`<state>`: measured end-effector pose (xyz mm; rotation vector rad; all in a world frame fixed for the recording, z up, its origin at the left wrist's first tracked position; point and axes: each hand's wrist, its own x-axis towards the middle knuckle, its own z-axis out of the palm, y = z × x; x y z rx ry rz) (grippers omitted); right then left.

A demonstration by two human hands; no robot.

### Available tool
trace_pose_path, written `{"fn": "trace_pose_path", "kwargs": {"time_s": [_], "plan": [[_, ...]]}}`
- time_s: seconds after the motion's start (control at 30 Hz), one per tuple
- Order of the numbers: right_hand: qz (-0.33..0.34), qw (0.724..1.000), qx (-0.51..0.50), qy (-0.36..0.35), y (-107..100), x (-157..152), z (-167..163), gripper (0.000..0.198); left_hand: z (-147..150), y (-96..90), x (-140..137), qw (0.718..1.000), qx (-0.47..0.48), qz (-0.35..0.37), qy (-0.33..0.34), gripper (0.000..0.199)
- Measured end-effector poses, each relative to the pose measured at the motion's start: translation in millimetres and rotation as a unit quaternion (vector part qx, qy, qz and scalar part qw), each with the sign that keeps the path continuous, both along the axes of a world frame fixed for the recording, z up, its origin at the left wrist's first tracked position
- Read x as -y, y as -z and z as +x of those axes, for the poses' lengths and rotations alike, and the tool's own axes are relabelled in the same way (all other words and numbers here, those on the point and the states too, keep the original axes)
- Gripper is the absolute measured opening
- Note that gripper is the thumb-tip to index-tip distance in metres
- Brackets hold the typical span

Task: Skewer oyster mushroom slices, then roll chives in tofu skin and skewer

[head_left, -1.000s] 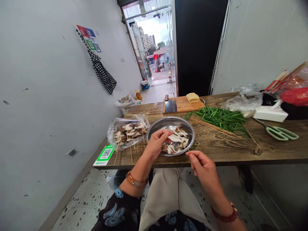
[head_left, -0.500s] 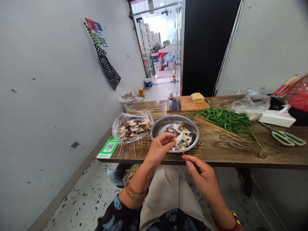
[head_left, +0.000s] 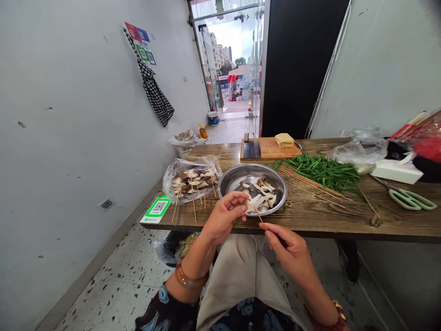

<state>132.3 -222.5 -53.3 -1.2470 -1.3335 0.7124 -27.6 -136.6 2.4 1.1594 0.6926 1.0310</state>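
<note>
So, left hand [head_left: 227, 215] pinches a mushroom slice [head_left: 254, 202] over the steel bowl [head_left: 230, 184], near six o'clock; right hand [head_left: 286, 241], toward five o'clock, grips a bamboo skewer [head_left: 261, 221], tip at slice. Likely threading; piercing unclear. Next push probably needs steady pinch, straight aim.

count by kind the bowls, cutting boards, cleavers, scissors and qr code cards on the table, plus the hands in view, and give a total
Metal bowl: 1
Wooden cutting board: 1
Cleaver: 1
Green-handled scissors: 1 pair
Green-and-white QR code card: 1
Hands: 2 (left hand, right hand)
Total: 7
</note>
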Motion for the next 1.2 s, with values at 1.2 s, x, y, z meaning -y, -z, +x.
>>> {"fn": "trace_pose_path", "kwargs": {"time_s": [1.2], "plan": [[-0.001,0.999,0.035,-0.008,-2.6,8.5,2.3,0.025,-3.1,2.2,6.1,1.0,-0.013,0.016,-0.016,0.024]]}}
